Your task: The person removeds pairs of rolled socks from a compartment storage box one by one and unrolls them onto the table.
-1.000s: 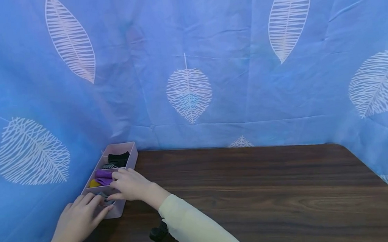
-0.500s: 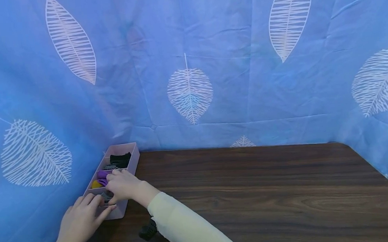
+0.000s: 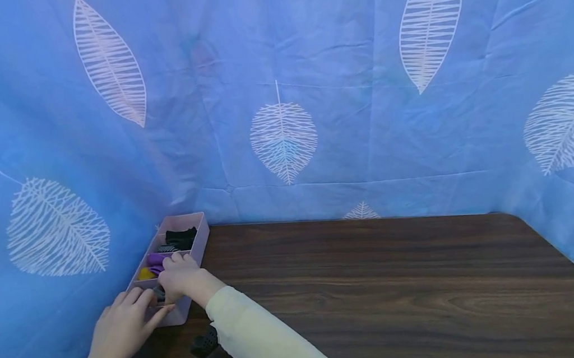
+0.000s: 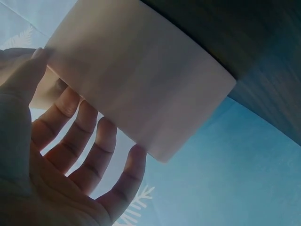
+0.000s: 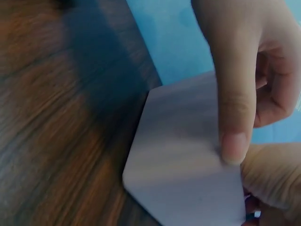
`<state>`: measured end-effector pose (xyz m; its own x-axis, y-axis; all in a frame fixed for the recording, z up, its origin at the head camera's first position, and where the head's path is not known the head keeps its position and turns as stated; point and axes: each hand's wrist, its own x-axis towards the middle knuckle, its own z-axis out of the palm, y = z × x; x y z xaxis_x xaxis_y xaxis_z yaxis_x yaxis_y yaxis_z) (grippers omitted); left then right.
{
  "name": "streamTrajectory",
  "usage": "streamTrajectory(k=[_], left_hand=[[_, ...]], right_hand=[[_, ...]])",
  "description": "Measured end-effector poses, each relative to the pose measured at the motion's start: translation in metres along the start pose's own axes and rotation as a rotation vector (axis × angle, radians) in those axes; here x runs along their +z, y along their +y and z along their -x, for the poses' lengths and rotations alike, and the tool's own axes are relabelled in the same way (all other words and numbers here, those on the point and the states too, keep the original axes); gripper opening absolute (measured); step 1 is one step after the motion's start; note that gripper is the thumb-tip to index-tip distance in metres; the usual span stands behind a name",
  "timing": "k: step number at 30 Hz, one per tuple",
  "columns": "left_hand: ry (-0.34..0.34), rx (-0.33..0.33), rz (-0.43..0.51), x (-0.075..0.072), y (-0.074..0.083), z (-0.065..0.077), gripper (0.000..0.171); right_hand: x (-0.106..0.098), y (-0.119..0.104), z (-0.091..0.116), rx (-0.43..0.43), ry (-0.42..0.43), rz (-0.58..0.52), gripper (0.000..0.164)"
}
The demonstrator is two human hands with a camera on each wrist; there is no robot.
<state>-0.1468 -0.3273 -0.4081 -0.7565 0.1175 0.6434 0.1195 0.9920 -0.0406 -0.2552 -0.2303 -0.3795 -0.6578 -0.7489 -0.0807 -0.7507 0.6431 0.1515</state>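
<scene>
A pale pink divided box (image 3: 203,244) stands at the table's left edge. My left hand (image 3: 121,327) is at its near end, bent fingers reaching over the rim and thumb lying along it. In the left wrist view the left fingertips (image 4: 106,125) meet the rim of the near wall. My right hand (image 3: 183,278) lies over the box's right side with bent fingers; in the right wrist view its thumb (image 5: 234,146) touches the outer wall. Between the hands, a dark grey folded cloth (image 3: 160,294) shows in the near compartment. Whether the right fingers hold it is hidden.
Purple cloth (image 3: 156,259) and a yellow piece (image 3: 145,274) fill the middle compartment. Black folded cloth (image 3: 181,239) and a striped one (image 3: 167,248) lie farther back. A blue leaf-print curtain (image 3: 276,45) borders the dark wooden table (image 3: 377,295).
My right hand has moved left and slightly nearer, covering more of the near compartment and the grey cloth. The left hand stays at the box's near end.
</scene>
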Motion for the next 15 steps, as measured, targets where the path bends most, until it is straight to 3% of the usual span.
streamTrajectory(k=[7, 11, 15], left_hand=[[-0.067, -0.040, 0.002, 0.001, 0.004, -0.001, 0.037], [-0.064, -0.041, -0.001, -0.001, 0.003, -0.001, 0.037], [-0.107, -0.057, 0.000, -0.002, 0.003, -0.001, 0.035]], right_hand=[[-0.001, -0.005, 0.003, 0.066, -0.051, -0.002, 0.032], [0.003, -0.005, 0.002, 0.067, -0.020, -0.062, 0.031], [0.010, -0.004, 0.001, 0.064, 0.029, -0.123, 0.030]])
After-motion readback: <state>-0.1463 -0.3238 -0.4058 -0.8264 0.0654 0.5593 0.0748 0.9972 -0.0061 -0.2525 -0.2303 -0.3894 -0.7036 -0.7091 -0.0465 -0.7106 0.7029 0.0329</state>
